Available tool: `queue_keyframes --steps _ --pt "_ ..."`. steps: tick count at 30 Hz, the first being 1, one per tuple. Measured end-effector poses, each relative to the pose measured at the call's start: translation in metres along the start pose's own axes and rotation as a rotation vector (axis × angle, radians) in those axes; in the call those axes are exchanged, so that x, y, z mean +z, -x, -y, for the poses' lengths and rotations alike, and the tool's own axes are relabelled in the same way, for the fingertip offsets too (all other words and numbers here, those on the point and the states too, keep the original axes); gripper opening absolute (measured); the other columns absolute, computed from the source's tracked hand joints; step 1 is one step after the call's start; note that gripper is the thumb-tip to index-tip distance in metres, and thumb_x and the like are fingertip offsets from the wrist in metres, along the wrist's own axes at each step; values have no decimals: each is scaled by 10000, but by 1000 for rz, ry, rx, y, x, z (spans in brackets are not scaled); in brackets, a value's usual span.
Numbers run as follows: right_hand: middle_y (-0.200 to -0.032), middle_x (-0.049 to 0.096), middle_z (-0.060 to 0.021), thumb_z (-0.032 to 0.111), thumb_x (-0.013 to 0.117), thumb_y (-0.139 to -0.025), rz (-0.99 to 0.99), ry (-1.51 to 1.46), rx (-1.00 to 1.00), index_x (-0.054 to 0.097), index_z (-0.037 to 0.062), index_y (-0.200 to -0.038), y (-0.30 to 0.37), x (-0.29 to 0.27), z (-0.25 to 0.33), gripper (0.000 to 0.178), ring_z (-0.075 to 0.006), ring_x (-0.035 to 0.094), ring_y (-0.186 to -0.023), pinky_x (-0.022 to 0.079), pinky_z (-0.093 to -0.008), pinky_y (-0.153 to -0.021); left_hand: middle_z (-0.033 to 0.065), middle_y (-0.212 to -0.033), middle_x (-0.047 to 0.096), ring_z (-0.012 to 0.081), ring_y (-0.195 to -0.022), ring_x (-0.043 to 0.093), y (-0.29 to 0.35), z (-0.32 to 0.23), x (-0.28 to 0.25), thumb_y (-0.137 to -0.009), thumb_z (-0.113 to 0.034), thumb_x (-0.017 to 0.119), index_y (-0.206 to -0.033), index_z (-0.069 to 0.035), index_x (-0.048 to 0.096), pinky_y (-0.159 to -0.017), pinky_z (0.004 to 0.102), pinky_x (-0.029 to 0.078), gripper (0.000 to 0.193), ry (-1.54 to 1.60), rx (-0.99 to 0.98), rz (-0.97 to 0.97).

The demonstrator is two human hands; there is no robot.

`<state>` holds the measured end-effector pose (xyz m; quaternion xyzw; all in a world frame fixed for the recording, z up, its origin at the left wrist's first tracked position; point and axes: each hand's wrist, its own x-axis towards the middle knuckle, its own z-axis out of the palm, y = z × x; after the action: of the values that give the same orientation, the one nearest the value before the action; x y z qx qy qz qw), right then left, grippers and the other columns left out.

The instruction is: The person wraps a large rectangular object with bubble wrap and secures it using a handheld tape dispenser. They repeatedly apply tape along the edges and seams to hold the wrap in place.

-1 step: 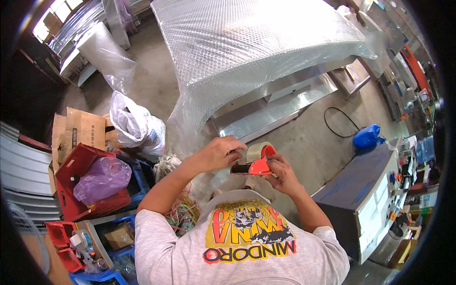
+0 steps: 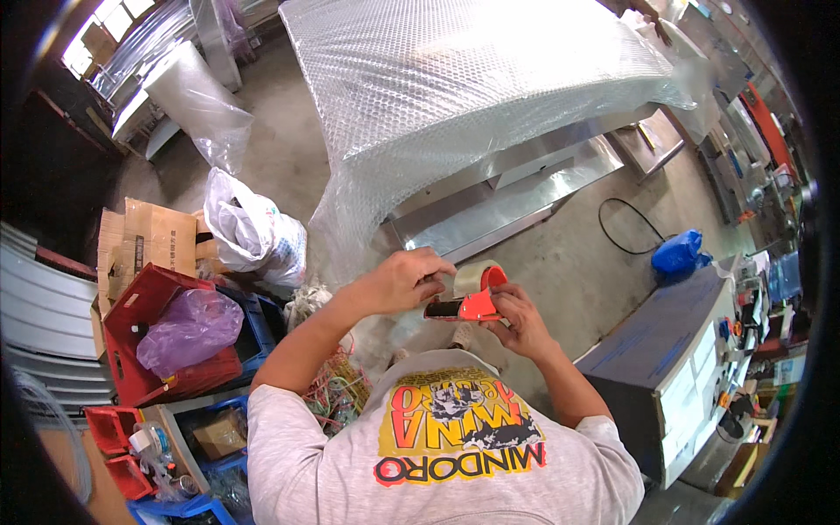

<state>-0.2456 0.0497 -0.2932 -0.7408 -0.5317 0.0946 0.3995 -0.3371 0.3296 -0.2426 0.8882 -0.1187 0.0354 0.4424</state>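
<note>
My right hand (image 2: pixel 518 313) is closed around a red tape dispenser (image 2: pixel 477 305) in front of my chest. A roll of clear packing tape (image 2: pixel 473 277) sits in it, and its dark front end points left. My left hand (image 2: pixel 409 280) is just left of the roll, thumb and fingers bent together at the dispenser's front. Whether a strip of tape lies between those fingertips is too fine to make out. Beyond my hands, a large sheet of bubble wrap (image 2: pixel 394 114) drapes over a big object, with a shiny metal panel (image 2: pixel 516 201) below its near edge.
On the left are a white sack (image 2: pixel 284 249), cardboard boxes (image 2: pixel 162 236) and a red crate (image 2: pixel 122 328) holding a purple bag (image 2: pixel 192 331). A dark-topped cabinet (image 2: pixel 643 341) stands at right, near a blue bag (image 2: pixel 678 254) and a black loop (image 2: pixel 617 203). Another person's hand (image 2: pixel 654 22) is at the far right.
The other person's hand at the far right shows more clearly, reaching down beside the bubble wrap. My own hands and the tape dispenser have hardly moved.
</note>
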Motion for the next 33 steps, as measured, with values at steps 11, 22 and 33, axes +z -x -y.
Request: queue_keyframes --steps 11,22,33 --pt "-940 636 -142 178 807 -787 -88 -28 -48 632 17 -1016 -30 2 -23 331 -397 593 -1019 497 -448 -866 121 -919 682 256 -857 668 -31 3 -21 -911 -101 658 -1006 -19 670 -778 345 520 127 40 -117 -34" --pt "-1080 672 -24 237 635 -997 -87 -940 222 602 -18 -1230 -119 15 9 346 -90 593 -963 497 -280 -868 111 -887 696 218 -831 664 -108 -37 -166 -911 -133 660 -1013 -13 667 -791 355 524 158 -431 -148 30" --pt "-1093 660 -14 257 626 -1010 -130 -1072 169 604 -29 -1232 -178 4 16 363 -78 593 -961 504 -276 -856 36 -874 661 159 -801 613 -147 15 -214 -923 -163 681 -1038 -37 673 -785 338 513 171 -412 -274 29"
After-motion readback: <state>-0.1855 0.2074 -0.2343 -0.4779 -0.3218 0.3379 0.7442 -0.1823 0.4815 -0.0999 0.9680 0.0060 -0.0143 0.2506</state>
